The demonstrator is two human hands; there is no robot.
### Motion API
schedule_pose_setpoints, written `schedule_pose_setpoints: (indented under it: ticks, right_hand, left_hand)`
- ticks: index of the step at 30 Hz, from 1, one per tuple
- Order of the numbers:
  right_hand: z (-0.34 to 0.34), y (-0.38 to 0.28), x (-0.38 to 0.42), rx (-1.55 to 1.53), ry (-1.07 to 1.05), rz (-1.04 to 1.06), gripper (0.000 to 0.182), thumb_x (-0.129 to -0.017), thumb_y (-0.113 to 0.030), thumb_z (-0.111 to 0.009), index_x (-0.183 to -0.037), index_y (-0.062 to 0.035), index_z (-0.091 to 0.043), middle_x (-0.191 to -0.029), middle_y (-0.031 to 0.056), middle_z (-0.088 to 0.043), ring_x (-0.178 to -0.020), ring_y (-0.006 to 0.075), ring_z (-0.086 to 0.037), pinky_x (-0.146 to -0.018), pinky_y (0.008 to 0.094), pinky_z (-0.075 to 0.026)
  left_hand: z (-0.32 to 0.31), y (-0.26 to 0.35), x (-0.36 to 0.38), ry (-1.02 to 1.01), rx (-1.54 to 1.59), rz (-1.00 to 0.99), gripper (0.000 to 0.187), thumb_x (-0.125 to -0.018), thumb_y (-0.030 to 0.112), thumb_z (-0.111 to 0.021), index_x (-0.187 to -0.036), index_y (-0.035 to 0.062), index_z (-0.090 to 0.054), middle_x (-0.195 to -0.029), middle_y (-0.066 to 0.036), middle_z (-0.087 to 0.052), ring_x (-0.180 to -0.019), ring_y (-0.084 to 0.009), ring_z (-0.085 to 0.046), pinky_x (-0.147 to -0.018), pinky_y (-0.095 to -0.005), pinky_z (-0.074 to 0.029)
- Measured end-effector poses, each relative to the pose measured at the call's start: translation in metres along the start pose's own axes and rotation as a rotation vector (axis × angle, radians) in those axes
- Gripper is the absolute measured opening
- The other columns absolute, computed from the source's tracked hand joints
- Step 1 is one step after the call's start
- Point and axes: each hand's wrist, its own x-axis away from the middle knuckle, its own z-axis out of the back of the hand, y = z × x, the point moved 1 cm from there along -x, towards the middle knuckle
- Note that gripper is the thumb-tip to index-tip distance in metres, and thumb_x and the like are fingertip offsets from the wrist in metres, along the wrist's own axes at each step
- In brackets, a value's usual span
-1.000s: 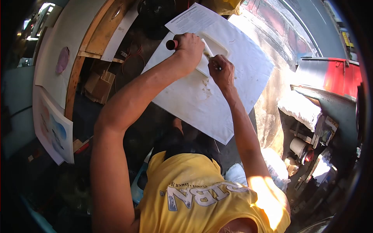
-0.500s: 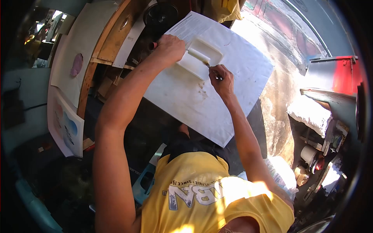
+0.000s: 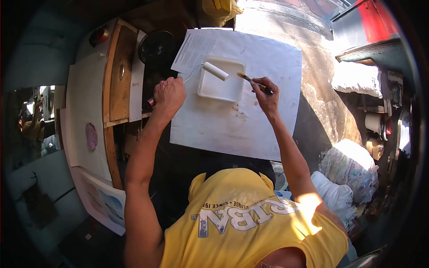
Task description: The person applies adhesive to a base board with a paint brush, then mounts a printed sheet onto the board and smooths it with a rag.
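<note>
My left hand [image 3: 170,95] is wrapped round the handle of a paint roller, whose reddish grip end pokes out below the fist. A thin wire frame runs from there to the white roller sleeve [image 3: 215,71], which lies over the far part of a white paint tray [image 3: 204,96]. Just right of the tray, my right hand [image 3: 267,94] grips a paintbrush [image 3: 251,81] by its dark handle. The brush's yellowish bristles point left, at the tray's right rim and a little apart from the roller sleeve.
The tray rests on a white sheet [image 3: 214,127] covering the table, with brown specks near the tray and printed text at its far left corner. A wooden cabinet [image 3: 121,73] and a round black object [image 3: 157,47] stand left. Stuffed plastic bags [image 3: 351,169] lie on the right.
The brush has come away from the roller sleeve and moved right. My left hand has drawn back left of the tray with the roller, and the camera view has turned.
</note>
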Motion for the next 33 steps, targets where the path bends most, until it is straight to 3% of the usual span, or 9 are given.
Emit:
schedule_pose_setpoints:
  ticks: [6,9,13,17,18,21,31,33]
  right_hand:
    - [-0.027,-0.013,0.018,-0.086,0.159,-0.115,0.011,-0.093,-0.005,-0.071,-0.096,0.0063,-0.073,-0.086,0.0072,-0.074,-0.073,0.0116,-0.069,-0.068,0.0272,-0.059]
    - [-0.034,-0.016,0.013,-0.124,0.175,-0.105,0.013,-0.094,-0.006,-0.071,-0.096,0.0072,-0.072,-0.088,0.0080,-0.074,-0.073,0.0121,-0.069,-0.068,0.0274,-0.059]
    - [-0.043,-0.018,0.022,-0.114,0.199,-0.144,0.012,-0.093,-0.006,-0.072,-0.095,0.0065,-0.072,-0.088,0.0077,-0.074,-0.072,0.0117,-0.069,-0.069,0.0277,-0.060]
    - [-0.041,-0.016,0.033,-0.138,0.218,-0.164,0.012,-0.093,-0.005,-0.072,-0.096,0.0064,-0.073,-0.088,0.0076,-0.074,-0.071,0.0114,-0.069,-0.069,0.0271,-0.060]
    - [-0.040,-0.017,0.034,-0.159,0.225,-0.163,0.012,-0.094,-0.005,-0.072,-0.096,0.0065,-0.073,-0.088,0.0077,-0.073,-0.071,0.0113,-0.069,-0.069,0.0267,-0.060]
    - [-0.033,-0.018,0.036,-0.214,0.269,-0.168,0.011,-0.094,-0.003,-0.072,-0.098,0.0065,-0.074,-0.088,0.0079,-0.074,-0.071,0.0111,-0.070,-0.068,0.0263,-0.059]
    - [-0.027,0.005,0.032,-0.267,0.247,-0.162,0.010,-0.092,0.002,-0.071,-0.101,0.0061,-0.073,-0.090,0.0093,-0.075,-0.076,0.0126,-0.071,-0.069,0.0265,-0.059]
    - [-0.024,0.005,0.032,-0.278,0.240,-0.131,0.009,-0.091,0.004,-0.071,-0.100,0.0052,-0.073,-0.089,0.0098,-0.075,-0.075,0.0131,-0.071,-0.068,0.0263,-0.058]
  left_hand:
    - [-0.034,-0.035,0.008,0.221,0.224,-0.119,0.018,-0.098,0.025,-0.065,-0.094,0.0079,-0.068,-0.095,-0.015,-0.067,-0.092,-0.0429,-0.070,-0.078,-0.0561,-0.056]
    - [-0.050,-0.047,0.008,0.214,0.347,-0.170,0.023,-0.097,0.025,-0.064,-0.090,0.0027,-0.065,-0.093,-0.019,-0.067,-0.088,-0.0424,-0.069,-0.075,-0.0535,-0.054]
    - [-0.080,-0.056,0.000,0.165,0.375,-0.170,0.014,-0.098,0.020,-0.062,-0.100,0.0068,-0.061,-0.090,-0.016,-0.067,-0.083,-0.0426,-0.069,-0.073,-0.0551,-0.052]
    - [-0.084,-0.057,0.002,0.315,0.386,-0.265,0.008,-0.101,0.019,-0.060,-0.102,0.0115,-0.061,-0.096,-0.009,-0.065,-0.089,-0.0351,-0.066,-0.072,-0.0536,-0.048]
    - [-0.081,-0.057,0.004,0.322,0.374,-0.267,0.009,-0.100,0.017,-0.063,-0.108,0.0145,-0.064,-0.098,-0.005,-0.063,-0.092,-0.0309,-0.064,-0.073,-0.0504,-0.047]
    - [-0.077,-0.057,0.005,0.357,0.347,-0.296,0.016,-0.098,0.015,-0.067,-0.114,0.0161,-0.067,-0.096,-0.004,-0.063,-0.092,-0.0297,-0.063,-0.074,-0.0483,-0.046]
    - [-0.088,-0.046,0.007,0.323,0.392,-0.295,0.008,-0.097,0.011,-0.067,-0.104,0.0117,-0.069,-0.096,-0.003,-0.067,-0.092,-0.0282,-0.061,-0.079,-0.0425,-0.043]
    - [-0.090,-0.043,0.005,0.361,0.414,-0.312,0.012,-0.092,0.007,-0.071,-0.103,0.0120,-0.069,-0.095,-0.004,-0.067,-0.090,-0.0282,-0.061,-0.078,-0.0418,-0.043]
